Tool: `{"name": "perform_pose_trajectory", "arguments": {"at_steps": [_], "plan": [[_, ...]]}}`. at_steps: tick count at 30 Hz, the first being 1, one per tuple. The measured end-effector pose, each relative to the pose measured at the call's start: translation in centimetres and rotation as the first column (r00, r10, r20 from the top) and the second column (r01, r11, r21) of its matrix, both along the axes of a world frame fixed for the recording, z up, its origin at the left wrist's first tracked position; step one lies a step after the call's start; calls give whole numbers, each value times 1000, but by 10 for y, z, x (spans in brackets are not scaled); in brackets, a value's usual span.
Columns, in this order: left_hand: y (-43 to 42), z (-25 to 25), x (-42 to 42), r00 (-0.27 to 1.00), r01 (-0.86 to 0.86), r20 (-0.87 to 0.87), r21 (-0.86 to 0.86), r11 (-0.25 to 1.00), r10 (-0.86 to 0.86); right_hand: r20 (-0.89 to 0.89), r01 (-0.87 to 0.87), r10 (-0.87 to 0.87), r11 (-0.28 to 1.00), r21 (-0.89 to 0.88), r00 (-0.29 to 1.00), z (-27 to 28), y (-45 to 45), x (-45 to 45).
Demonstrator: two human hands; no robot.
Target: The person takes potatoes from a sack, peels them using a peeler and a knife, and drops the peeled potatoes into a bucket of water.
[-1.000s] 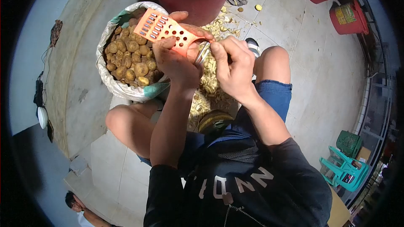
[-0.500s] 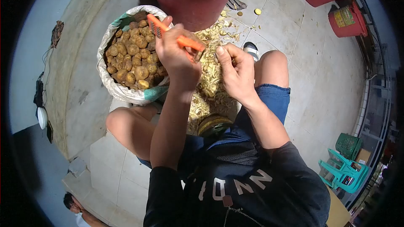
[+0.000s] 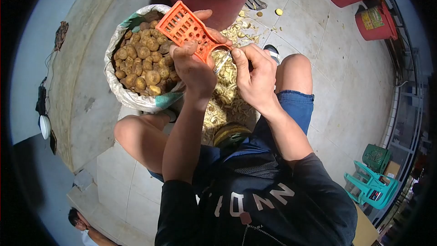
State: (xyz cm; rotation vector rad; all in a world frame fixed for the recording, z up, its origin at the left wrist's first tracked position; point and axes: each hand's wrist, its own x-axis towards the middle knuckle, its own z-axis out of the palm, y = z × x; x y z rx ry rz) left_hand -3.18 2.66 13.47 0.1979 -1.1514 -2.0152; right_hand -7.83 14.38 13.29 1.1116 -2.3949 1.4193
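Note:
An orange peeler (image 3: pixel 182 26) with a flat, perforated handle and a metal blade is in my left hand (image 3: pixel 195 70), its fingers wrapped round the handle. The blade end points right, toward my right hand (image 3: pixel 256 73). There my right thumb and curled fingers close at the tip of the blade; whether a scrap of peel is between them is hidden. Beneath both hands lies a heap of pale peelings (image 3: pixel 223 79) on the floor. Left of my left hand, a white woven sack (image 3: pixel 116 84) stands with its top rolled down, full of brown unpeeled potatoes (image 3: pixel 144 53).
A large red tub (image 3: pixel 205 0) stands just beyond the hands. Two smaller red buckets (image 3: pixel 375 22) are at the far right. A teal plastic stool (image 3: pixel 375 189) and a green basket (image 3: pixel 377 157) are at lower right. Another person (image 3: pixel 86 230) is at lower left.
My left hand has turned the peeler so its perforated flat face shows and its blade end meets the right fingertips. The right hand has barely moved.

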Motion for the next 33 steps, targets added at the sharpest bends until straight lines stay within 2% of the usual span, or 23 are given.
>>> {"name": "perform_pose_trajectory", "arguments": {"at_steps": [9,13,15,17,19,22,24,26,28,29,30,32,33], "plan": [[3,1,1,999,-38,-24,-41,998,37,-68,6,-6,1000,8,998,1,1,1],[2,-3,2,998,-20,-54,-18,1000,19,-61,-30,30,1000,4,998,0,1,6],[2,-3,3,998,-30,-55,-33,999,28,1,-15,15,1000,-7,1000,0,2,0],[1,-1,3,997,27,-72,17,999,-26,-45,-79,78,996,-35,996,-1,1,13],[2,-1,2,998,0,-67,34,999,2,-77,-101,97,993,-58,992,-3,-2,13],[3,2,3,998,-32,-48,28,999,34,26,-19,18,1000,8,999,3,-1,4],[3,3,4,999,10,-51,66,998,-7,-64,-88,85,996,-35,994,1,0,17],[0,1,3,998,15,-68,73,997,-10,-17,-117,116,991,-69,993,0,-3,20],[1,0,4,998,-32,-44,48,998,34,-35,-52,51,998,-30,998,0,-3,9],[2,2,3,997,-61,-36,33,998,62,40,-15,18,997,-70,999,3,-5,2],[3,1,2,997,-59,-43,35,998,60,33,-14,16,998,-69,999,4,-3,3],[3,-2,1,997,5,-79,81,997,2,-65,-89,86,995,-52,994,1,0,15],[4,2,3,997,22,-75,108,994,-14,-10,-123,122,990,-75,992,-1,-1,22]]}}
